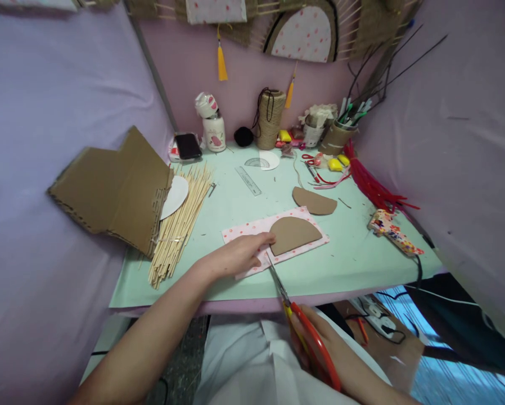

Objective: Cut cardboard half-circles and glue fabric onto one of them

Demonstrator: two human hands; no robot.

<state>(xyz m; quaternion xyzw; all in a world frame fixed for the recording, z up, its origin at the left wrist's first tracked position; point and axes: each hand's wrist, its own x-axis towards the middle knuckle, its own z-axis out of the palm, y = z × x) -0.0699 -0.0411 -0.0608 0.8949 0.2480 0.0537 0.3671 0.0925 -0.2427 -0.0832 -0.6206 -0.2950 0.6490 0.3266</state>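
Dotted fabric (252,227) on the green surface (219,203), cardboard half-circle (295,234) atop the fabric, left hand (240,253) spread on the fabric's left part, right hand (332,340) holding scissors (300,313), blades (279,283) at the fabric's near edge

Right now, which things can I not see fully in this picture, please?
In the head view:
Dotted sheet: partly hidden by the left hand and half-circle on it.
Right hand: some fingers hidden by the scissors.
White piece: left side hidden behind the cardboard.
Ruler: marks too small to read.
Wall hanging: cut off by the top edge.
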